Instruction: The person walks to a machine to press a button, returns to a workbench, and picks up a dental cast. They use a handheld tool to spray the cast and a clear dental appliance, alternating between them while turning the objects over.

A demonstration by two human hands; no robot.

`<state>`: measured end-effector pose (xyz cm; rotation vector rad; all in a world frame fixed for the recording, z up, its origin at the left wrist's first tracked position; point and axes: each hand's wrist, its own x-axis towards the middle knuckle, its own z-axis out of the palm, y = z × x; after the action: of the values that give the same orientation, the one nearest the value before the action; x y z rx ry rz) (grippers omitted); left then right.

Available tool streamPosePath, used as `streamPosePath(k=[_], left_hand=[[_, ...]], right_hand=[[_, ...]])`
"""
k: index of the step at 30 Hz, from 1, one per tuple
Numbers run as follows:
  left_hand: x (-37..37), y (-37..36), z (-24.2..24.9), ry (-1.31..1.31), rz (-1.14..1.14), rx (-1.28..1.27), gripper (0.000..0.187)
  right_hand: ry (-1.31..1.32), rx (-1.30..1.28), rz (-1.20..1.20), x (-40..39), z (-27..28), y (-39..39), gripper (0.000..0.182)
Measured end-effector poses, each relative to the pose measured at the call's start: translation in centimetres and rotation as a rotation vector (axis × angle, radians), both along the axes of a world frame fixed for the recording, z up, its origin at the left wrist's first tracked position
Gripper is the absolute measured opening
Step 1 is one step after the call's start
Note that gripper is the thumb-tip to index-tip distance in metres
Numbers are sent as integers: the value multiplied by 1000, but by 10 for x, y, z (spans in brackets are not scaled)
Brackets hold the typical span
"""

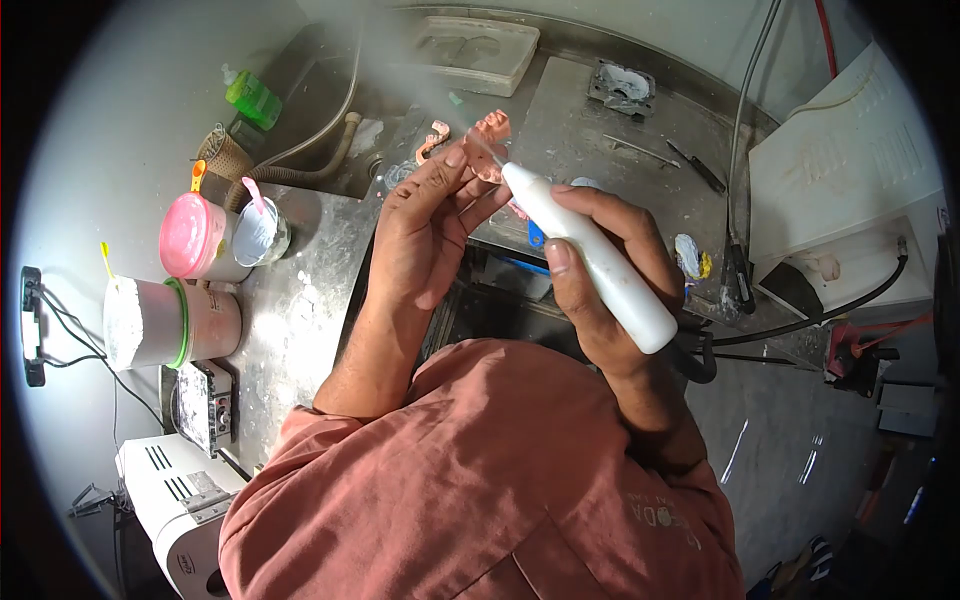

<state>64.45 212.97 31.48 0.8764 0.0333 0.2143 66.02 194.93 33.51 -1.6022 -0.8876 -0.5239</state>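
Note:
My left hand [425, 225] pinches a pink-orange dental model [492, 128] between thumb and fingers, holding it up above the counter. My right hand [612, 262] is wrapped round a white tapered spray handpiece [590, 250]. Its thin metal tip points at the model, very close to it; contact cannot be told. A pale plume of mist [400, 60] streams from there toward the upper left. On the counter behind my left fingers lies a second, horseshoe-shaped dental piece [432, 143].
A pink tub [190, 235] and white buckets [212, 322] stand at left, near a green soap bottle [252, 98]. Behind are a shallow tray [480, 50] and a metal flask half [622, 86]. A knife [697, 166] lies right, near hanging hoses.

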Motion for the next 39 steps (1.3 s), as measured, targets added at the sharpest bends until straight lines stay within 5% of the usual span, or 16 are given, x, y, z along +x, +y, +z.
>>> streamPosePath(k=[21, 32, 39], left_hand=[[1, -1, 1, 29, 5, 0, 40], [5, 4, -9, 78, -15, -455, 24], [5, 6, -8, 78, 35, -391, 24]], right_hand=[[112, 12, -52, 4, 9, -3, 26], [57, 7, -58, 1, 2, -2, 28], [19, 1, -14, -1, -2, 8, 30]])
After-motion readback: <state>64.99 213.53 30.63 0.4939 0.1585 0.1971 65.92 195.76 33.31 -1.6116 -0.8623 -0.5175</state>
